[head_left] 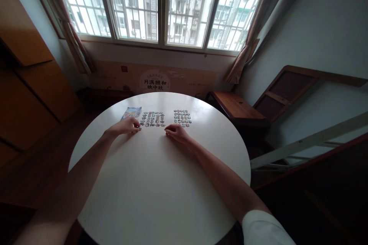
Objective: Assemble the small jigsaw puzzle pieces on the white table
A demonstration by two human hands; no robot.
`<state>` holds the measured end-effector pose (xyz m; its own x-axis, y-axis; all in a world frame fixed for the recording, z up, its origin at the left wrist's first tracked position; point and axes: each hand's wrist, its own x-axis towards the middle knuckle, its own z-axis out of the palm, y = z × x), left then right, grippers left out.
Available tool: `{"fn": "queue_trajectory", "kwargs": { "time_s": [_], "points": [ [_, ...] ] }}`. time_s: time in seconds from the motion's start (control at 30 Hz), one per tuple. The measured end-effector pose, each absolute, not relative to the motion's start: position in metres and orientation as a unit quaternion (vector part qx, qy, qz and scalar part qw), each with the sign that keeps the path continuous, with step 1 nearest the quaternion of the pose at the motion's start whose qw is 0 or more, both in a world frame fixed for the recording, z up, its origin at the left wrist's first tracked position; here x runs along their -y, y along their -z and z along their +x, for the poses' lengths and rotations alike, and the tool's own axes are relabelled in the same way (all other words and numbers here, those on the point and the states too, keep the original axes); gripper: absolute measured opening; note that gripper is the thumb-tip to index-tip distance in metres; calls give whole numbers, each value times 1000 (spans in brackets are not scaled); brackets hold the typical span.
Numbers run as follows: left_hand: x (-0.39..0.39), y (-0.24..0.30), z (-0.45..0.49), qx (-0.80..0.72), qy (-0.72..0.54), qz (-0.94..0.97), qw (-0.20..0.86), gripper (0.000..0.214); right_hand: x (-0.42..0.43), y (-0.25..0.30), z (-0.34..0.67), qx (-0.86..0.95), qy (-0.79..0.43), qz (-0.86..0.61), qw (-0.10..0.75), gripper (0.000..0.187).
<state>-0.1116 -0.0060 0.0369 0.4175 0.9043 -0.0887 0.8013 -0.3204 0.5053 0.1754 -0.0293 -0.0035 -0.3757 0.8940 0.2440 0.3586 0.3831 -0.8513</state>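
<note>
Both my arms reach across a round white table (161,183). My left hand (126,125) rests on the tabletop with its fingers curled, the fingertips pinched at the left edge of a group of small jigsaw pieces (152,119) laid out in rows. My right hand (176,131) lies on the table with fingers curled, just below the gap between that group and a second group of jigsaw pieces (182,117) to the right. What either hand pinches is too small to see. A colourful printed card (132,113) lies just beyond my left hand.
A barred window (161,5) with curtains fills the far wall, with a printed cardboard panel (155,80) below it. A low wooden desk (237,107) and leaning wooden frames (290,88) stand to the right; wooden cabinets (31,84) stand on the left.
</note>
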Motion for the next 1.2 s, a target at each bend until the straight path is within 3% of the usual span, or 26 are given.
{"fn": "queue_trajectory", "kwargs": {
  "time_s": [1.2],
  "points": [
    [7,-40,-110,-538,-103,804,232,32,29,4,176,754,-347,-425,361,16]
  ]
}}
